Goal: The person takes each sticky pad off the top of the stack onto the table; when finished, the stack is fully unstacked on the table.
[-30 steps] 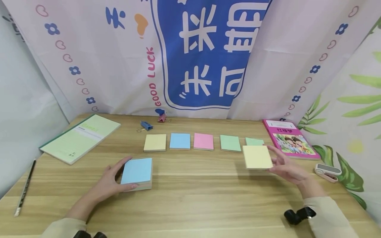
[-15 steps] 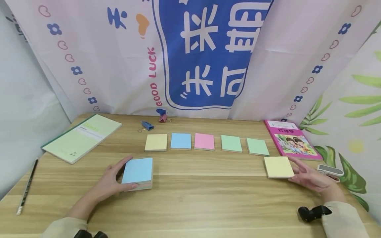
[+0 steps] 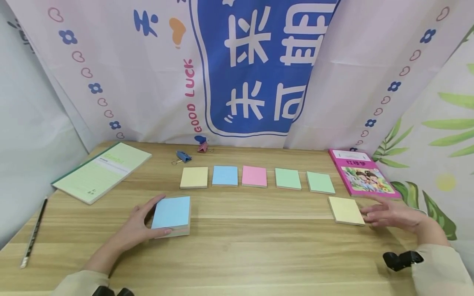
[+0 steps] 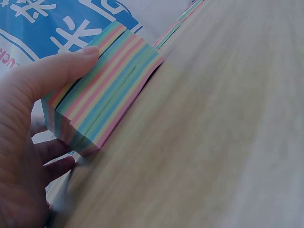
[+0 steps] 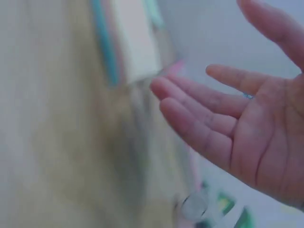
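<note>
My left hand [image 3: 138, 224] holds the thick striped pad of sticky notes [image 3: 171, 215], blue on top, with the thumb along its near edge and fingers at its left side. The left wrist view shows the thumb [image 4: 57, 71] pressed on the pad's [image 4: 102, 102] rainbow-layered side. A small yellow note stack [image 3: 346, 210] lies flat on the table at the right. My right hand [image 3: 392, 214] hovers just right of it, fingers straight and spread, holding nothing; the right wrist view shows the empty palm [image 5: 247, 128], blurred.
A row of small note stacks lies across the middle: yellow [image 3: 194, 177], blue [image 3: 224, 175], pink [image 3: 254, 176], two green [image 3: 287, 178]. A pink book [image 3: 363, 172] sits at the far right, a green notebook [image 3: 101, 170] and pencil [image 3: 33, 232] at left, binder clips [image 3: 183, 156] at the back.
My right hand carried the yellow stack rightward and down, set it on the table and let go. The left hand stayed on the thick pad.
</note>
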Demonstrator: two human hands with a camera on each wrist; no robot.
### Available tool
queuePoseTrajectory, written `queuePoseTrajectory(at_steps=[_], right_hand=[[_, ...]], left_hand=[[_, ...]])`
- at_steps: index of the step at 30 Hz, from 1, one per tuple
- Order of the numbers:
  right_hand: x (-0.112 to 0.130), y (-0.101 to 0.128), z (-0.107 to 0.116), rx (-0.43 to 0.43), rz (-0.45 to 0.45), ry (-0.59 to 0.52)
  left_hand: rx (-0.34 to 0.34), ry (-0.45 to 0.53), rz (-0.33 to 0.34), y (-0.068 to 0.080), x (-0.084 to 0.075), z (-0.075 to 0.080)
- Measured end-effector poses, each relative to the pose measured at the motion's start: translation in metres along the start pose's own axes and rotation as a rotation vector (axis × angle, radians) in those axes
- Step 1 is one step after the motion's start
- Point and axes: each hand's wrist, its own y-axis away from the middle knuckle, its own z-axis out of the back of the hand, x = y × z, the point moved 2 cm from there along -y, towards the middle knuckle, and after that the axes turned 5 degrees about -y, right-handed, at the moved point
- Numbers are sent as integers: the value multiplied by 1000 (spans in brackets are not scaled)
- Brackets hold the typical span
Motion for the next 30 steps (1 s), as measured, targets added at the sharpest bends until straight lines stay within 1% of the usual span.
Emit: queuePoseTrajectory(at_steps=[2, 4, 6, 8, 11, 15, 20, 22, 26, 30], right_hand=[[15, -4, -7, -45, 9, 116], [29, -12, -17, -63, 61, 204], [41, -23, -29, -43, 131, 231], [51, -38, -42, 2, 192, 231], [63, -65, -66, 99, 263, 170], [76, -103, -107, 217, 307, 76], [89, -148, -174, 361, 347, -51], [93, -165, -202, 400, 344, -99], [96, -190, -250, 433, 298, -158], [95, -206, -286, 418, 233, -167]], left_hand=[[-3, -2, 1, 0, 0, 1], [-6, -10, 2, 0, 0, 1], [-6, -20, 2, 0, -1, 2], [-4, -22, 6, -1, -1, 2], [2, -16, 6, -1, -1, 1], [-1, 2, -2, 1, -1, 0], [-5, 12, -3, 3, -1, 0], [-7, 10, -3, 3, 0, 1], [-7, -1, 2, 2, 1, 0], [-3, -13, 8, 0, 0, 0]])
